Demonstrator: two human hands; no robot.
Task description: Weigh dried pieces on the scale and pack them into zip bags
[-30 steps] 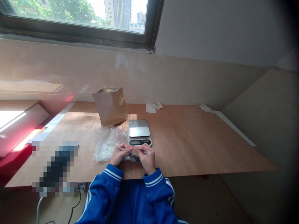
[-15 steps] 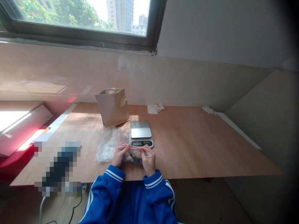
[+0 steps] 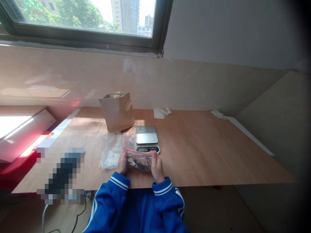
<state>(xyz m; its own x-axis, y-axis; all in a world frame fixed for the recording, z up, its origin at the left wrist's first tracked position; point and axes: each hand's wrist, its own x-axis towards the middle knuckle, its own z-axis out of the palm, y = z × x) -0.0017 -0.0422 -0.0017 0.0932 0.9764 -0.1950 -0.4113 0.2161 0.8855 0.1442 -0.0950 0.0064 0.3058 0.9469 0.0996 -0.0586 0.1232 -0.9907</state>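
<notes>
Between both hands (image 3: 122, 163), a zip bag (image 3: 140, 161)

I operate this body wearing a blue track jacket (image 3: 136, 210). The left sleeve (image 3: 105, 205) and the right sleeve (image 3: 168, 202) have each a cuff (image 3: 119, 180) with two white stripes, and a white line runs along each arm. My left hand (image 3: 122, 163) and my right hand (image 3: 157, 168) are bare.

Two bare hands (image 3: 122, 163) (image 3: 157, 167); one clear zip bag with red seal (image 3: 139, 161); one crumpled clear plastic bag (image 3: 111, 152); one tan foil-lined stand-up pouch (image 3: 117, 111); one silver digital kitchen scale (image 3: 146, 137); two crumpled white paper scraps (image 3: 165, 112) (image 3: 218, 114).
</notes>
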